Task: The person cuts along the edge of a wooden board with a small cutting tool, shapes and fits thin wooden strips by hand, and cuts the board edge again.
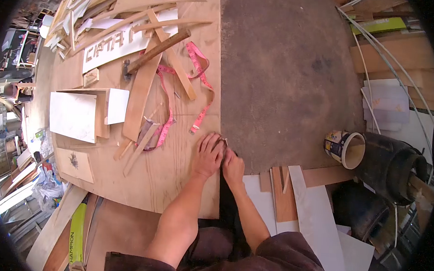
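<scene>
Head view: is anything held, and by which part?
Left hand and right hand meet around something small at the plywood sheet's edge; what it is and where held can't be told.

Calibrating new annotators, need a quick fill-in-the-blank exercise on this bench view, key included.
1. The bare left hand and bare right hand meet at the right-hand ____ of the pale, flat plywood top.
2. The long, looped pink ribbon on it is a measuring ____.
3. The tool with a round brown wooden handle and dark metal head is a ____.
4. Brown wooden letters lie on a flat rectangular panel coloured ____.

Missing words: edge; tape; hammer; white.
</scene>
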Action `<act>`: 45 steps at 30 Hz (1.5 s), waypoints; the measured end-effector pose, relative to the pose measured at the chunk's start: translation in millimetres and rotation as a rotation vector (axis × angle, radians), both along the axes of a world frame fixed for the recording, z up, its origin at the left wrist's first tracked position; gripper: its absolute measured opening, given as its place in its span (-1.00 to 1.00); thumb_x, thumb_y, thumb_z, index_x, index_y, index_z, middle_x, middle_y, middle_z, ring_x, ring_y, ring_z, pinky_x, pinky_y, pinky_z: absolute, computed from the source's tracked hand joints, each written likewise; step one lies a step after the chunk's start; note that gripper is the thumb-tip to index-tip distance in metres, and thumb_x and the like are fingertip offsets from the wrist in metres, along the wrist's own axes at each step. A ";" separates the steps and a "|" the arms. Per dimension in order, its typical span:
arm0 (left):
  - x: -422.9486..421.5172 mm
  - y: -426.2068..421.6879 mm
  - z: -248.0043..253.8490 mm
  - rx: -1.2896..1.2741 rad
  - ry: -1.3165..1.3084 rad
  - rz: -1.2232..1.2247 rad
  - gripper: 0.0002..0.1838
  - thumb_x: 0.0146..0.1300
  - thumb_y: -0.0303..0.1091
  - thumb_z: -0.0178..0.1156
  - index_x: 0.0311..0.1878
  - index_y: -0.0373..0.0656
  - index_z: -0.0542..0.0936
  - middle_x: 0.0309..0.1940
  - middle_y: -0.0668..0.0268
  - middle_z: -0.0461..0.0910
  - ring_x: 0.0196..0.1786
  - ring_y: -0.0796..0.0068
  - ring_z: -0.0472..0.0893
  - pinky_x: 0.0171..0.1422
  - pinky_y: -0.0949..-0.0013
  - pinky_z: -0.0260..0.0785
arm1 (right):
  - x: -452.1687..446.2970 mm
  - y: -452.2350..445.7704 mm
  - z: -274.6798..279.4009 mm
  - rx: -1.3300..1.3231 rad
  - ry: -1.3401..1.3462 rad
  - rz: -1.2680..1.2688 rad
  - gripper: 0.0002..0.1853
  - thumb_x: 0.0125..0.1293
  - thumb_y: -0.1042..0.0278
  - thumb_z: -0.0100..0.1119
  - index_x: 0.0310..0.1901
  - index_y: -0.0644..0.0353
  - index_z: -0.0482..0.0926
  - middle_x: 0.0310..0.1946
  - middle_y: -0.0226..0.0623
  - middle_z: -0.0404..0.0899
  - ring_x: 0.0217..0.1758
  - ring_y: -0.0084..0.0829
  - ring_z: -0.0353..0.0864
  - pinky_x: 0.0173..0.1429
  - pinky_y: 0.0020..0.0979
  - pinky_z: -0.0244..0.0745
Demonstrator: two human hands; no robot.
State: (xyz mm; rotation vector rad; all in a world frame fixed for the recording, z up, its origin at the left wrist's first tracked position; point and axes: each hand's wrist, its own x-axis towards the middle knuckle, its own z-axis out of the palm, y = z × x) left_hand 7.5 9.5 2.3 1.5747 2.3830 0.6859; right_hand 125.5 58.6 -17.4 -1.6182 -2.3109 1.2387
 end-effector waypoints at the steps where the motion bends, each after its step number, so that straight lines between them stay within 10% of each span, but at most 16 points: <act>1: 0.8 0.1 2.1 -0.007 0.008 -0.003 -0.68 0.27 -0.32 0.14 0.09 -0.13 0.56 0.27 0.18 0.42 0.42 0.16 0.32 0.53 0.03 0.07 | -13.6 13.4 9.6 -0.026 -0.004 0.004 -0.54 0.56 0.05 -0.20 -0.22 0.20 0.64 -0.44 0.16 0.61 -0.36 0.20 0.63 -0.27 0.08 0.53; 45: 5.1 -7.9 -2.9 0.030 -0.025 0.012 -0.67 0.24 -0.35 0.15 0.08 -0.14 0.56 0.25 0.24 0.44 0.41 0.23 0.33 0.56 0.04 0.06 | 22.3 -22.3 7.3 -0.009 -0.023 -0.077 -0.44 0.55 -0.02 -0.21 -0.26 0.25 0.71 -0.44 0.25 0.60 -0.31 0.24 0.64 -0.20 0.12 0.54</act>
